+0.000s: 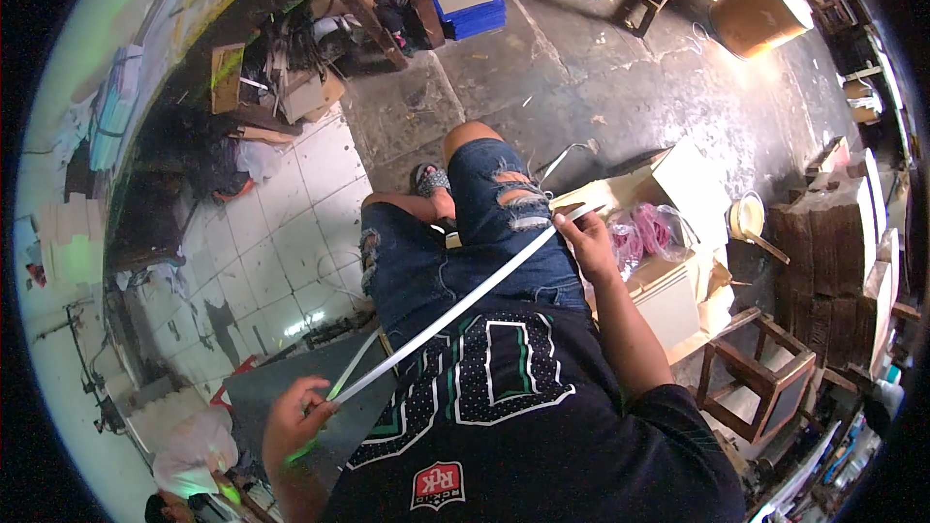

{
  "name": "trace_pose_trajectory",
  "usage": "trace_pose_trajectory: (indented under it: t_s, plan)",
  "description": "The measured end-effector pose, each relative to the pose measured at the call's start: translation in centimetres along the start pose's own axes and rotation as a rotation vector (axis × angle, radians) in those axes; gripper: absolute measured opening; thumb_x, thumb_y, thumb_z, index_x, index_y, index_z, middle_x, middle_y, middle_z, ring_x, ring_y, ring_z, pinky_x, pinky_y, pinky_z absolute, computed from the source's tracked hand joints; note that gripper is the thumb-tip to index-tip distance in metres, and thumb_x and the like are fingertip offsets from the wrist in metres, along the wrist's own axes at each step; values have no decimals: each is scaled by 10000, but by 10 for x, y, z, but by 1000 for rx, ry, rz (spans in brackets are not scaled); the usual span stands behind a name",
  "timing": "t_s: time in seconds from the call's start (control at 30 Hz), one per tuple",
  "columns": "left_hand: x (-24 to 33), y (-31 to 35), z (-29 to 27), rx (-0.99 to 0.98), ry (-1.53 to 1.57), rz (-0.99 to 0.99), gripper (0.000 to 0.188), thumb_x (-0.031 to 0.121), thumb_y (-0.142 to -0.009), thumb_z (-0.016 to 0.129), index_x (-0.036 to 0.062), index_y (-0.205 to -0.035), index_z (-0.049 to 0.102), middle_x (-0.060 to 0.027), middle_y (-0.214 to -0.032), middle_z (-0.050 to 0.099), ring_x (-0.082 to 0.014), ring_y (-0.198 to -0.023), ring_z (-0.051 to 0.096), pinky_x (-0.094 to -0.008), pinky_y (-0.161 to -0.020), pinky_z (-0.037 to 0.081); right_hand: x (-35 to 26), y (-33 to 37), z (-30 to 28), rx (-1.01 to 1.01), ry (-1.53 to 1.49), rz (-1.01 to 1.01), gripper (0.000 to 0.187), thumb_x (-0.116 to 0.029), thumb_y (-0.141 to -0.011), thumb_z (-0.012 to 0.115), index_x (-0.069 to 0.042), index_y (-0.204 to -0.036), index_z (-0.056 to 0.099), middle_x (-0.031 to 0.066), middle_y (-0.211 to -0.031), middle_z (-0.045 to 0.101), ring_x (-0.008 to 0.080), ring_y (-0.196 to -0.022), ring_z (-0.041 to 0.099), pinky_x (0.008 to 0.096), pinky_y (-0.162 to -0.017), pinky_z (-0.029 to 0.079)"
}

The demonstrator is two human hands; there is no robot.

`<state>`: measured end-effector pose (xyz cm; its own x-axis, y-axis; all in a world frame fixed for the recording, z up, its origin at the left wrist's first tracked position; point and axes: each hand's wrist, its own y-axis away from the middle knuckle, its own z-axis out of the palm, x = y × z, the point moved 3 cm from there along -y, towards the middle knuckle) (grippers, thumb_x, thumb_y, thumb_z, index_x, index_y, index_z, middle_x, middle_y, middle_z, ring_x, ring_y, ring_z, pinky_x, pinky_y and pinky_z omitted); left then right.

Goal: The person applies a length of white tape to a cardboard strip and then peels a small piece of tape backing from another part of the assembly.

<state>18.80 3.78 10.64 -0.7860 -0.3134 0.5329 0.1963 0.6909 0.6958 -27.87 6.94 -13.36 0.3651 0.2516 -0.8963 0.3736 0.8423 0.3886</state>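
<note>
A long, narrow white strip [455,312] runs slantwise across my lap, pulled straight between my hands. My left hand [296,415], at the lower left, pinches its near end between thumb and fingers. A thinner part of the strip loops back from there towards my thigh. Farther off and to the right, my right hand [587,242] is closed on the other end, above my knee. Beyond that hand a loose white end [562,163] curls over the floor. Close to my right hand, pink bundles in clear plastic [647,232] lie on cardboard [662,310].
At the right stand a small wooden stool [760,373], stacked brown cardboard [823,252] and an open tub [746,217] with a stick. A large bucket [760,8] is at the far right, a blue stack [468,0] at the back. Another person [199,455] is at the lower left.
</note>
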Motion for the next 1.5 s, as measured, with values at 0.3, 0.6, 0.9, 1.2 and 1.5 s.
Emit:
trace_pose_trajectory:
  t_s: [0.3,0.6,0.9,1.2,1.5]
  plan:
    - [4,23,-36,186,-214,178,333,103,-750,747,53,-1059,632,-56,-690,618,-170,-611,583,-319,-607,459,11,-5,-5,22,-99,17,232,-204,-929,668,-5,-1046,651,40,-965,681,126,-909,599,296,-857,443]
    - [-14,47,-62,171,-174,20,337,105,-726,752,70,-1039,632,-15,-691,595,-123,-682,564,-281,-649,434,10,-6,-1,72,-119,63,201,-177,-923,673,-2,-1019,644,28,-933,675,112,-850,592,286,-799,452]
    - [14,15,-42,25,-39,244,342,118,-780,741,44,-1096,636,-3,-723,576,-92,-667,549,-260,-624,438,72,-34,-32,77,-51,43,264,-194,-914,687,23,-1057,641,70,-972,688,151,-868,604,302,-807,467]
    - [-114,-55,-93,132,-11,-12,341,173,-838,712,46,-1143,627,-63,-832,658,-150,-746,630,-308,-673,502,-44,31,37,64,1007,-636,132,-152,-811,730,-53,-842,648,136,-822,674,323,-758,625,405,-710,488]
    - [83,-173,138,-53,-146,807,355,254,-861,691,13,-1120,653,-171,-1126,648,-337,-1074,606,-412,-941,464,-70,56,75,-68,1057,-632,163,-176,-788,748,-82,-870,642,91,-858,653,332,-901,612,531,-971,380]
